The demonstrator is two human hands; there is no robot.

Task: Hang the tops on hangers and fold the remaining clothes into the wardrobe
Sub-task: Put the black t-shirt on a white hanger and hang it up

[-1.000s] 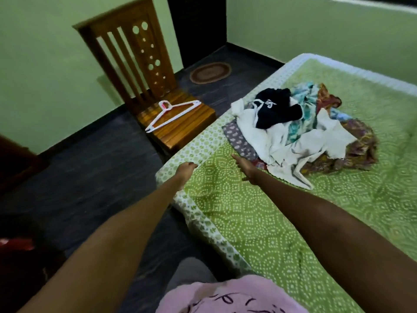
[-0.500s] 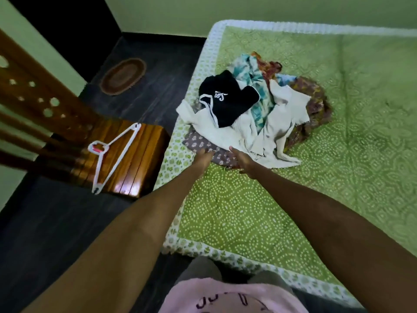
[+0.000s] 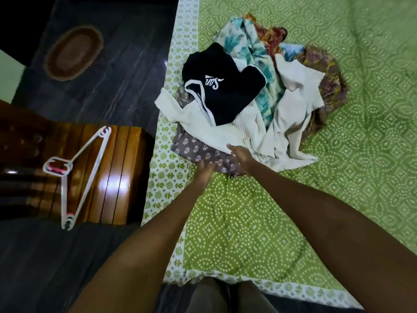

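A heap of clothes lies on the green patterned bed point(image 3: 259, 222). On top is a black top with white trim and lettering point(image 3: 222, 86), over cream garments point(image 3: 291, 109) and a teal floral piece point(image 3: 255, 53). At the near edge of the heap sticks out a brown garment with a white flower print point(image 3: 194, 150). My left hand point(image 3: 205, 170) and my right hand point(image 3: 242, 157) both reach to this brown garment and touch its near edge; their fingers are partly hidden in the cloth. White plastic hangers point(image 3: 76, 175) lie on the wooden chair point(image 3: 117, 177) to the left.
The chair stands close beside the bed's left edge on a dark floor point(image 3: 56, 267). An oval brown mat point(image 3: 73, 53) lies on the floor farther off. A brown and orange printed cloth point(image 3: 325, 86) lies at the heap's far right side.
The view has tilted down and closer over the bed. Both hands have moved forward from the bare sheet to the brown printed garment at the heap's near edge.
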